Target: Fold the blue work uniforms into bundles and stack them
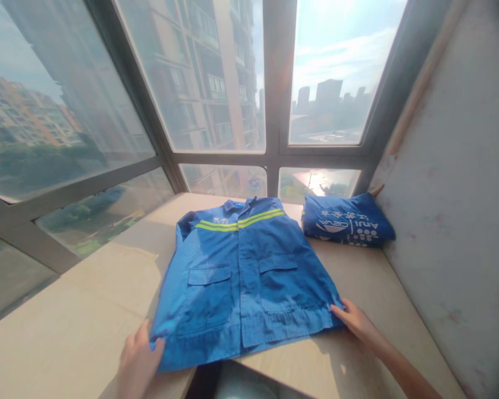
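Observation:
A blue work jacket (243, 277) with yellow-green stripes across its chest lies front side up, collar away from me. Its front is closed, and two flap pockets show on it. At the lower left corner of the hem, my left hand (139, 354) pinches the cloth. My right hand (353, 318) grips the lower right corner, thumb on top of the fabric. Most of the jacket's sleeves is hidden; only a bit of one shows at the upper left.
A folded blue garment (347, 221) with white printing lies at the back right by the wall (453, 221). The pale ledge (108, 277) runs beneath framed windows (216, 83). A dark gap (220, 382) opens at its front edge.

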A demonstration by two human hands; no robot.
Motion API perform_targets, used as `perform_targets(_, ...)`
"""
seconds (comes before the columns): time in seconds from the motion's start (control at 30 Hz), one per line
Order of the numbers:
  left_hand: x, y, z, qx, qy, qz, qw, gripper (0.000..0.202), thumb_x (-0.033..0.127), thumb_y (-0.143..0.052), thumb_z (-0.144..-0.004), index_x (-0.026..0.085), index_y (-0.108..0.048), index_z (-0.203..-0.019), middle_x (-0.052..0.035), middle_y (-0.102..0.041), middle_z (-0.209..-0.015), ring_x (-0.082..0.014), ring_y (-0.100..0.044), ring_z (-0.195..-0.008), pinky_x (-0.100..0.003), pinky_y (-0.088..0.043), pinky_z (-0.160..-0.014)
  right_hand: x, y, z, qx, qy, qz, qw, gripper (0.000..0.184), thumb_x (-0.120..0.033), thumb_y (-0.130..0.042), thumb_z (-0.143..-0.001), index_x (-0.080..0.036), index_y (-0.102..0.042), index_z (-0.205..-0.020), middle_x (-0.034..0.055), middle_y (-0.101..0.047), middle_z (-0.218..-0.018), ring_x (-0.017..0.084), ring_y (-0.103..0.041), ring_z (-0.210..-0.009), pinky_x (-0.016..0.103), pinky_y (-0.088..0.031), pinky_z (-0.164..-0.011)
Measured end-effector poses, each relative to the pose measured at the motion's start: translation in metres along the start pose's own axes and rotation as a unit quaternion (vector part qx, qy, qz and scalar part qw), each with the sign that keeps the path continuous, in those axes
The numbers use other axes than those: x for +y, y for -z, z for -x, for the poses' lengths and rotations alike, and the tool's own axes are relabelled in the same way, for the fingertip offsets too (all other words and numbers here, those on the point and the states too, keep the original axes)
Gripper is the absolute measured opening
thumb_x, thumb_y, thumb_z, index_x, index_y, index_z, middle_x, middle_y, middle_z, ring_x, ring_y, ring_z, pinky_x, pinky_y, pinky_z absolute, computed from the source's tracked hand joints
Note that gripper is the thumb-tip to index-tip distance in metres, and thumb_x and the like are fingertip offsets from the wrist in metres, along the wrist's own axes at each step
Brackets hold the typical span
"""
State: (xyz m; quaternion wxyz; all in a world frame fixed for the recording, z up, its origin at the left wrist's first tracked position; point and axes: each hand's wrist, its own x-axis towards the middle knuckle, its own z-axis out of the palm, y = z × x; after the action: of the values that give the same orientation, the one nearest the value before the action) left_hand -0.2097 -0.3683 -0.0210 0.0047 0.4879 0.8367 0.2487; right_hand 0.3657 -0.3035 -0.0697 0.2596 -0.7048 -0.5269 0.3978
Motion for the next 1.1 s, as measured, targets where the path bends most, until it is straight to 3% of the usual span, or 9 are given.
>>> perform_targets(0.07, 0.024, -0.005, 0.0, 0.064, -0.083, -0.072, 0.992, 0.047, 0.033, -0.046, -0.088, 0.015, -0.058, -0.129, -0.0194, -0.061, -0.13, -0.0351, -0.062, -0.112, -0.052, -0.053, -0.094, -0.002, 0.003, -0.006, 0.081, 0.052, 0.138, 0.986, 0.052, -0.058, -0.05, -0.085, -0.017, -0.067, -0.111, 0.0141, -0.072, -0.099, 0.03, -0.068, -0.091, 0.039, -0.053, -0.079)
perform_targets(0.17, 0.076, -0.024, 0.007, 0.055, -0.245, -0.062, 0.966, 0.042, 0.03, -0.045, -0.091, 0.015, -0.061, -0.127, -0.0177, -0.06, -0.133, -0.0321, -0.057, -0.122, -0.05, -0.048, -0.104, -0.026, 0.0, -0.017, 0.186, 0.168, 0.285, 0.925, 0.045, -0.046, -0.046, -0.094, -0.016, -0.063, -0.124, 0.018, -0.068, -0.115, 0.032, -0.065, -0.105, 0.042, -0.05, -0.09)
perform_targets(0.27, 0.134, -0.054, 0.022, -0.022, -0.331, -0.052, 0.942, 0.044, 0.031, -0.047, -0.093, 0.021, -0.061, -0.133, -0.0132, -0.055, -0.144, -0.0302, -0.049, -0.134, -0.049, -0.043, -0.111, -0.059, -0.023, -0.024, 0.179, 0.293, 0.323, 0.882, 0.045, -0.038, -0.046, -0.096, -0.017, -0.059, -0.133, 0.0172, -0.058, -0.138, 0.031, -0.056, -0.125, 0.043, -0.045, -0.102)
perform_targets(0.4, 0.187, -0.085, 0.041, -0.127, -0.36, -0.084, 0.921, 0.056, 0.034, -0.054, -0.091, 0.029, -0.05, -0.147, -0.0086, -0.038, -0.16, -0.0358, -0.03, -0.148, -0.06, -0.028, -0.118, -0.081, -0.064, -0.022, 0.133, 0.331, 0.339, 0.871, 0.048, -0.034, -0.049, -0.095, -0.021, -0.056, -0.14, 0.0122, -0.04, -0.157, 0.032, -0.036, -0.144, 0.05, -0.033, -0.115)
perform_targets(0.6, 0.178, -0.1, 0.05, -0.231, -0.357, -0.08, 0.901, 0.056, 0.041, -0.046, -0.095, 0.031, -0.045, -0.151, -0.0075, -0.03, -0.164, -0.0353, -0.026, -0.15, -0.061, -0.023, -0.119, -0.066, -0.09, -0.008, 0.061, 0.312, 0.291, 0.902, 0.051, -0.038, -0.052, -0.093, -0.028, -0.056, -0.142, 0.0066, -0.044, -0.155, 0.033, -0.038, -0.143, 0.053, -0.027, -0.119)
perform_targets(0.73, 0.171, -0.093, 0.046, -0.238, -0.342, -0.072, 0.906, 0.053, 0.038, -0.054, -0.089, 0.031, -0.057, -0.141, -0.0103, -0.045, -0.155, -0.0354, -0.038, -0.144, -0.059, -0.027, -0.119, -0.069, -0.081, -0.017, 0.055, 0.29, 0.18, 0.938, 0.042, -0.038, -0.054, -0.091, -0.027, -0.067, -0.13, 0.0098, -0.063, -0.136, 0.033, -0.057, -0.125, 0.048, -0.041, -0.111)
perform_targets(0.87, 0.202, -0.088, 0.023, -0.19, -0.321, -0.067, 0.925, 0.036, 0.034, -0.051, -0.09, 0.023, -0.07, -0.119, -0.0135, -0.063, -0.133, -0.0315, -0.054, -0.129, -0.054, -0.032, -0.116, -0.105, -0.046, -0.052, 0.13, 0.185, 0.009, 0.974, 0.035, -0.038, -0.053, -0.095, -0.025, -0.07, -0.121, 0.0106, -0.068, -0.122, 0.03, -0.061, -0.117, 0.044, -0.048, -0.104)
perform_targets(1.0, 0.246, -0.108, -0.009, -0.177, -0.33, -0.062, 0.925, 0.055, 0.038, -0.054, -0.09, 0.018, -0.055, -0.142, -0.0175, -0.047, -0.152, -0.0352, -0.043, -0.14, -0.054, -0.034, -0.115, -0.146, -0.021, -0.087, 0.133, 0.109, -0.1, 0.98, 0.028, -0.039, -0.06, -0.097, -0.026, -0.064, -0.121, 0.0079, -0.061, -0.129, 0.023, -0.062, -0.112, 0.039, -0.054, -0.095)
perform_targets(1.1, 0.264, -0.136, -0.026, -0.18, -0.351, -0.05, 0.918, 0.063, 0.042, -0.052, -0.093, 0.021, -0.043, -0.151, -0.0152, -0.035, -0.16, -0.0357, -0.033, -0.146, -0.056, -0.031, -0.117, -0.168, -0.033, -0.097, 0.116, 0.114, -0.108, 0.981, 0.032, -0.039, -0.061, -0.097, -0.021, -0.062, -0.124, 0.0076, -0.06, -0.129, 0.023, -0.062, -0.11, 0.04, -0.055, -0.092)
